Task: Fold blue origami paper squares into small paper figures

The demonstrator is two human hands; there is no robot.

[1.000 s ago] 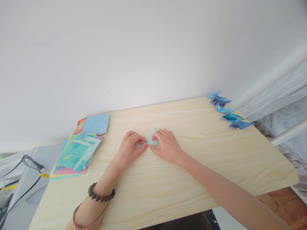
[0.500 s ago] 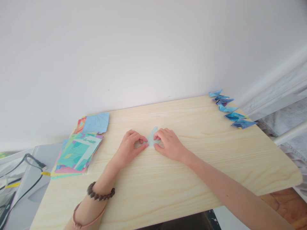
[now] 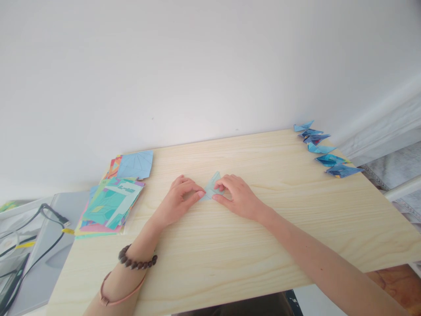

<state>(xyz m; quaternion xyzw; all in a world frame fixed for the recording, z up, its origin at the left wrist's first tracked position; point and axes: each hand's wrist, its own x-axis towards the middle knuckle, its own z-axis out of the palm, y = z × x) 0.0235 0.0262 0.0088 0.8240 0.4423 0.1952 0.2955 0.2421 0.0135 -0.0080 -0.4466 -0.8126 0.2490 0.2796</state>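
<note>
A small pale blue-green folded paper (image 3: pixel 212 182) lies on the wooden table (image 3: pixel 204 254) between my hands, one point of it facing away from me. My left hand (image 3: pixel 182 196) pinches its left end with thumb and forefinger. On the other side, my right hand (image 3: pixel 237 194) has its curled fingers and thumb closed on the paper's right part. The fingers cover both ends, so the full folded shape is partly hidden. A dark bead bracelet (image 3: pixel 136 262) and a thin copper-coloured bangle (image 3: pixel 121 303) circle my left wrist and forearm.
Colourful paper sheets (image 3: pixel 112 204) are piled at the left edge, with a blue sheet (image 3: pixel 135 165) behind them. Several blue folded paper figures (image 3: pixel 320 149) stand in a row along the far right edge. A cable (image 3: pixel 54 212) lies left of the table; a white wall (image 3: pixel 210 70) rises behind.
The view has shifted slightly. My left fingers have slid along the paper's left end toward its middle, and my right fingers have shifted a little on the right part.
</note>
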